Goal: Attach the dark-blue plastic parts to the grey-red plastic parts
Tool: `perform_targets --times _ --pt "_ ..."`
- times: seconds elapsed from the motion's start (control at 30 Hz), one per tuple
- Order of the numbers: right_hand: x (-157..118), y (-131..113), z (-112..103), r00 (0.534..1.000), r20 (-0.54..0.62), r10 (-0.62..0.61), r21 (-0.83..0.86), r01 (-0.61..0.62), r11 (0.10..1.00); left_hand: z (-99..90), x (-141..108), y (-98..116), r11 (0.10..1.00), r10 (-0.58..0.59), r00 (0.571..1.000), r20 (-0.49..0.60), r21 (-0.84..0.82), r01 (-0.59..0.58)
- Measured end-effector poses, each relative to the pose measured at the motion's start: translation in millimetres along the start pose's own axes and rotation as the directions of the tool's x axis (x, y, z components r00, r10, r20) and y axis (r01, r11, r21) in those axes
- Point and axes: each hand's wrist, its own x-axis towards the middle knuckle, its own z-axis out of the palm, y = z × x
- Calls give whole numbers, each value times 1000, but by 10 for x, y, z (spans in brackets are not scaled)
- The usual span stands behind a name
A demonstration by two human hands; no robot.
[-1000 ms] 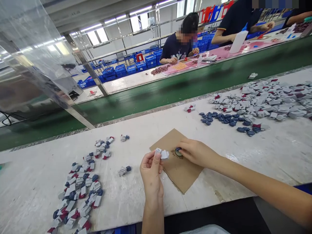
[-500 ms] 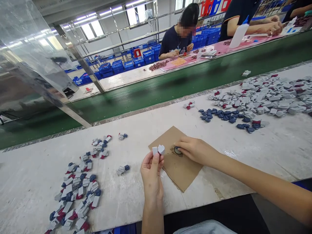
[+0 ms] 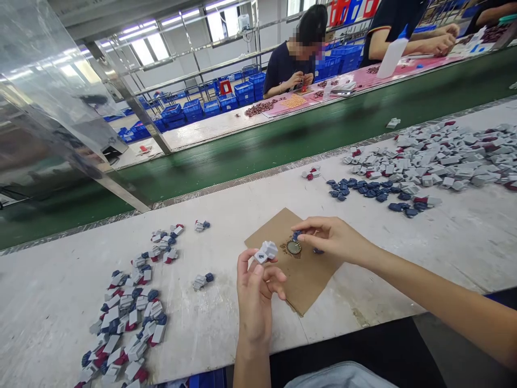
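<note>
Between the thumb and fingers of my left hand [image 3: 256,291] is a small grey plastic part [image 3: 266,251], its face with a dark hole turned toward me. My right hand [image 3: 329,235] pinches a small dark blue piece [image 3: 297,235] just above a round bottle-cap-like dish [image 3: 293,247] with a ridged rim. The dish sits on a brown cardboard sheet [image 3: 283,223], with dark stains around it. Another dark blue piece [image 3: 318,250] shows under my right hand, partly hidden by it.
At left lies a heap of grey, maroon and blue assembled pieces [image 3: 129,312]. Loose dark blue pieces [image 3: 363,187] and a large heap of grey parts [image 3: 452,156] lie at right. Across a green belt [image 3: 226,156], a co-worker [image 3: 288,64] sits at another bench.
My right hand has lifted the blue piece up from the dish, uncovering it. My left hand has turned the grey part so its hole shows, and its lower fingers have spread.
</note>
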Motion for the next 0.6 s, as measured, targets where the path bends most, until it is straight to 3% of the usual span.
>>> perform_targets --times 0.1,0.3,0.43,0.6 --pt "-63 -108 -53 985 38 167 231 -172 958 42 -12 17 988 -68 997 40 -136 73" --pt "-216 -311 -91 988 22 154 380 -151 913 84 4 -13 986 -105 991 -81 -139 93" --pt "-309 -480 -69 996 -27 90 331 -76 941 105 0 -31 992 -97 987 -129 -95 86" --pt "-375 -620 1 983 -139 -118 99 133 986 114 -13 -62 998 -59 992 -109 -4 59"
